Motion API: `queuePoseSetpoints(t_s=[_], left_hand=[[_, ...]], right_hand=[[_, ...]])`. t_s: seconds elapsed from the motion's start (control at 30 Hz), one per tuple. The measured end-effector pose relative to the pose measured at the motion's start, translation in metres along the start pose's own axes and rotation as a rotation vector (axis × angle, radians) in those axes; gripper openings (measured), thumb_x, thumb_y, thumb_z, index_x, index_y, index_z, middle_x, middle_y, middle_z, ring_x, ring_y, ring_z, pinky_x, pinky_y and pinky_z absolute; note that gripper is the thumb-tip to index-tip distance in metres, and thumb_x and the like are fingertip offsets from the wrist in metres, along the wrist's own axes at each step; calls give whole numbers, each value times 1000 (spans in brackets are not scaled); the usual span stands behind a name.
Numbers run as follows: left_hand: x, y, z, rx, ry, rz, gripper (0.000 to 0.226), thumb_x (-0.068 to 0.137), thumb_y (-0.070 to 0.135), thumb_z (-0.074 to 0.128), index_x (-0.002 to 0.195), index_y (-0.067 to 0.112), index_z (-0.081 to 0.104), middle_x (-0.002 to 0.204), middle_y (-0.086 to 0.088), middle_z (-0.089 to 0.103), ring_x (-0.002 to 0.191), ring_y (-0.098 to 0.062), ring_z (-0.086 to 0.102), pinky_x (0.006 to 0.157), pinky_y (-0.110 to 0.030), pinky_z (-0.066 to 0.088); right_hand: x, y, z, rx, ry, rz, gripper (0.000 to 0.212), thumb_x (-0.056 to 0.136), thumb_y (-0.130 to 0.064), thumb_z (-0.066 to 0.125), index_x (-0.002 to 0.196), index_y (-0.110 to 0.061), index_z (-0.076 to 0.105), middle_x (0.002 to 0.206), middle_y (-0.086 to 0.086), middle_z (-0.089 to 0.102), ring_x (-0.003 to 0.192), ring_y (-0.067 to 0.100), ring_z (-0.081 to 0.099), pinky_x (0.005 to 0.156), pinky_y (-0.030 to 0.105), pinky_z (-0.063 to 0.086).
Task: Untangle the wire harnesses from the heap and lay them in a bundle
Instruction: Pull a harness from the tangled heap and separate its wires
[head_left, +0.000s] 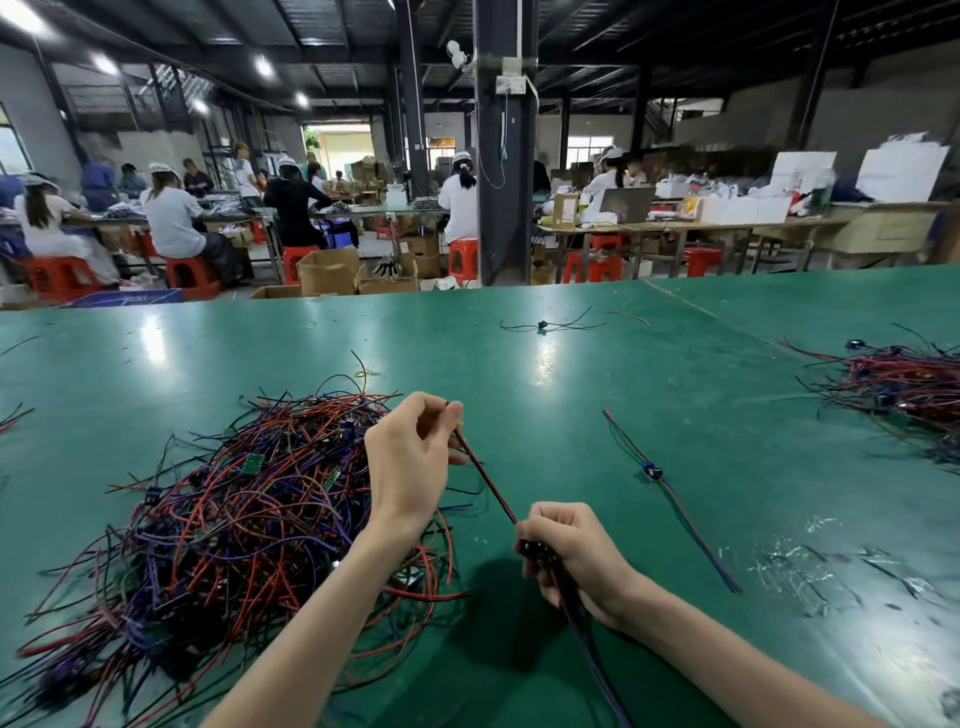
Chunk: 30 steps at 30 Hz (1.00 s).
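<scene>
A glossy green worktop (623, 405) stretched ahead. Beyond it, seated workers (171, 218) in white caps bent over long tables on red stools (62, 278). Cardboard boxes (328, 270) sat on the floor, and a dark pillar (506, 156) rose centrally.

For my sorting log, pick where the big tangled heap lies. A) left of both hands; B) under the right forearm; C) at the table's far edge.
A: the heap lies on the table left of the left hand and right hand, which hold one harness between them.
</scene>
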<state>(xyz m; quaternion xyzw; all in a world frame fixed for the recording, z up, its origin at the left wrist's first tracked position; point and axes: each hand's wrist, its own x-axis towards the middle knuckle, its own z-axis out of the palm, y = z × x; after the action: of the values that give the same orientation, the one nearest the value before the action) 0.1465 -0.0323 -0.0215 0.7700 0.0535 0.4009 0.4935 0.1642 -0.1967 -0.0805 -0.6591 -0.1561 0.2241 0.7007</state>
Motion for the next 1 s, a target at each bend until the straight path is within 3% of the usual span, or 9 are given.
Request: queuePoseSetpoints(t_s=[0.1,0.2,0.33,0.53,0.67,0.8,0.9,1.0], left_hand=[[-1,-3,-3,229,-4,278,15,89,11,65,78,0,63,65,-8,61,51,-22,62,49,-40,52],[1,-5,-7,395,-22,485,14,85,4,68,75,0,60,64,-6,58,50,-23,54,46,-38,48],[1,-9,-8,469,-45,538,14,85,3,68,74,-1,61,64,-7,57,49,-23,51,44,-41,46],[1,-2,-1,-40,42,41,20,91,15,62,76,3,62,64,-8,64,48,-14,62,43,-33,54],[4,-1,2,-423,41,-450,17,91,10,61,77,1,59,65,-7,62,45,-6,55,42,-22,49],[13,0,-2,-720,-6,-837,18,93,7,56,77,-1,58,47,0,59,36,-1,49,37,-10,42],[16,2,-7,-926,-74,-1028,19,95,8,52,77,0,55,43,-2,56,32,-2,48,34,-8,39],[17,5,-10,-1023,-111,-1090,20,95,9,51,77,0,55,48,-5,58,34,-3,51,35,-10,41]], right_hand=[[1,0,0,-3,-2,4,38,86,0,53,51,-14,50,48,15,51,28,15,35,32,15,29],[2,1,1,-4,-1,9,40,86,0,52,49,-16,49,50,13,51,30,15,35,32,15,29],[2,2,0,-7,-6,8,39,86,0,53,50,-15,48,51,16,51,29,16,34,32,14,28],[2,1,-1,18,-17,5,26,86,-1,54,62,-4,48,46,13,51,29,15,36,32,14,29],[0,-1,-1,41,-39,6,31,87,-2,55,58,-7,49,46,11,52,30,14,37,32,15,30],[-1,-1,-1,33,-59,-4,29,88,-2,55,59,-5,50,47,13,52,30,14,37,33,16,31],[-2,-1,-2,31,-62,-8,31,88,-2,54,58,-7,47,48,14,52,30,15,37,33,16,30],[-2,-1,-1,24,-57,-5,36,88,-2,54,54,-11,49,49,15,51,32,15,37,34,17,31]])
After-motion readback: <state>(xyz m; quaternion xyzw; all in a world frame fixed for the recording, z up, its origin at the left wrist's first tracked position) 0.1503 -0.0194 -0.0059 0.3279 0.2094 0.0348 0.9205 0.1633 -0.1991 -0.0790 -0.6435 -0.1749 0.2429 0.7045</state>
